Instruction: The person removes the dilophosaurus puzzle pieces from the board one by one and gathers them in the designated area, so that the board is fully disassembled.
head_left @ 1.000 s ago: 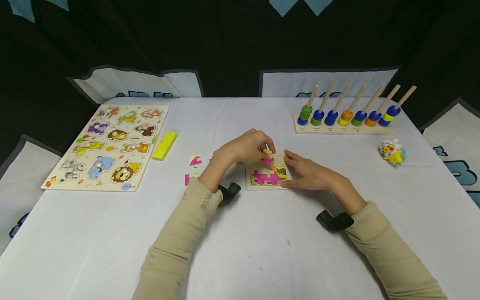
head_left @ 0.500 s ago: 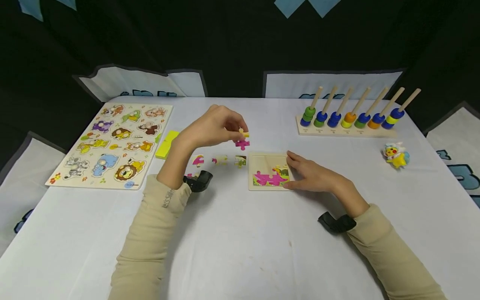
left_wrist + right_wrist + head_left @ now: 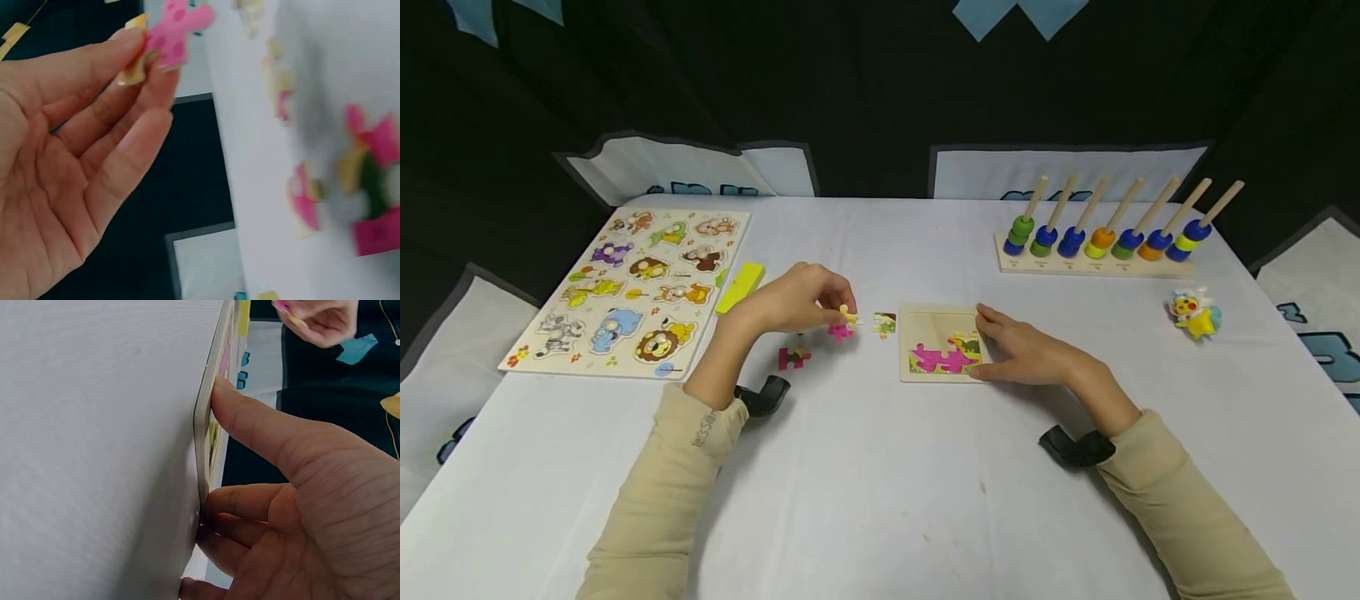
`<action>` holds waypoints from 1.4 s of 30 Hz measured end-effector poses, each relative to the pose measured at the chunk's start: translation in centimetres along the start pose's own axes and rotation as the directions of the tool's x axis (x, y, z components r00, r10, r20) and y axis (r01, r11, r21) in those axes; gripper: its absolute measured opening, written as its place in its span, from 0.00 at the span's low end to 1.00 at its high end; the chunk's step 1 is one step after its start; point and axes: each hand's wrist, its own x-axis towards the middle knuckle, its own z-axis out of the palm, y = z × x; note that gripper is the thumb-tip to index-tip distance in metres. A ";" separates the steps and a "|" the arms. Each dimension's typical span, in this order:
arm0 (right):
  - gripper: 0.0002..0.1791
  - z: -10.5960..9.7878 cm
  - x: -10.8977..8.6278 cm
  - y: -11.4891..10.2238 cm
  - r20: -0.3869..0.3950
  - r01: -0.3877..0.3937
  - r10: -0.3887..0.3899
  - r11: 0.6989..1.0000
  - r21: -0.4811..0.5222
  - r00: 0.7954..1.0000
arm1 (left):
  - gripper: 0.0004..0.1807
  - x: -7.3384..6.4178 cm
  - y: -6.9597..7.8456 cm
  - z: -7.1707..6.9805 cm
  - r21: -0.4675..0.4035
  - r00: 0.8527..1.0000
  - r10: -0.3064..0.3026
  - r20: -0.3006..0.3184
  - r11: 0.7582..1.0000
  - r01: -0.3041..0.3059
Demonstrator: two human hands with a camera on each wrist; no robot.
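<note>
- Your left hand (image 3: 801, 298) pinches a pink-and-yellow jigsaw piece (image 3: 840, 333).
- Your right hand (image 3: 1030, 350), fingers spread, touches the wooden jigsaw tray (image 3: 932, 326).
- Loose puzzle piece (image 3: 885, 323) lies between your hands.

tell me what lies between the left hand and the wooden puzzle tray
In the head view, a loose puzzle piece lies on the white cloth between the left hand, which pinches a pink piece, and the wooden puzzle tray.

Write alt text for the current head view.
Left hand pinches a pink and yellow puzzle piece while the right hand touches a partly filled tray on a white table. Loose pieces lie nearby; animal board at left, bead counter and figurine at right.
</note>
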 end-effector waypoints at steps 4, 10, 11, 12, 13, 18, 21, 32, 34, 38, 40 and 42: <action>0.46 0.0 0.0 0.1 -0.004 -0.003 0.003 1.000 -0.001 1.000 | 0.03 0.3 -0.6 1.1 -0.009 0.998 -0.034 0.059 0.999 0.034; 0.46 0.0 0.0 0.1 -0.003 0.001 -0.001 1.000 0.005 1.000 | 0.02 0.8 -0.8 2.0 0.020 0.995 -0.057 0.086 0.998 0.056; 0.46 0.0 -0.1 0.1 -0.003 0.002 -0.002 1.000 0.007 1.000 | 0.02 0.8 -0.8 2.1 0.026 0.994 -0.064 0.087 0.998 0.062; 0.46 0.0 -0.1 0.1 -0.004 0.000 0.000 1.000 0.010 1.000 | 0.02 0.8 -0.7 2.1 0.032 0.994 -0.070 0.088 0.997 0.068; 0.46 0.0 -0.1 0.1 -0.005 0.000 0.000 1.000 0.010 1.000 | 0.02 0.8 -0.7 2.1 0.039 0.993 -0.080 0.092 0.996 0.077; 0.46 0.1 0.0 0.2 -0.005 0.001 -0.001 1.000 0.014 1.000 | 0.02 0.8 -0.7 2.1 0.056 0.985 -0.101 0.137 0.994 0.094; 0.46 0.2 0.0 0.2 -0.003 0.001 -0.001 1.000 0.012 1.000 | 0.02 0.8 -0.7 2.2 0.059 0.985 -0.101 0.137 0.994 0.093; 0.46 0.1 0.0 0.3 -0.004 0.000 0.000 1.000 0.014 1.000 | 0.04 0.9 -0.5 2.7 0.126 0.987 -0.146 0.072 0.983 0.136; 0.46 0.0 0.0 0.3 -0.002 -0.001 0.001 1.000 0.015 1.000 | 0.04 0.9 -0.4 2.8 0.126 0.987 -0.147 0.069 0.982 0.138; 0.46 0.0 0.0 0.2 0.001 0.003 -0.003 1.000 0.010 1.000 | 0.05 0.8 -0.4 2.8 0.118 0.987 -0.148 0.068 0.983 0.140; 0.46 0.0 0.0 0.2 0.001 0.001 -0.001 1.000 0.009 1.000 | 0.05 0.8 -0.4 2.8 0.113 0.986 -0.151 0.068 0.983 0.143; 0.47 0.0 0.0 0.2 0.001 -0.001 0.001 1.000 0.007 1.000 | 0.05 0.7 -0.5 2.8 0.109 0.987 -0.148 0.068 0.984 0.141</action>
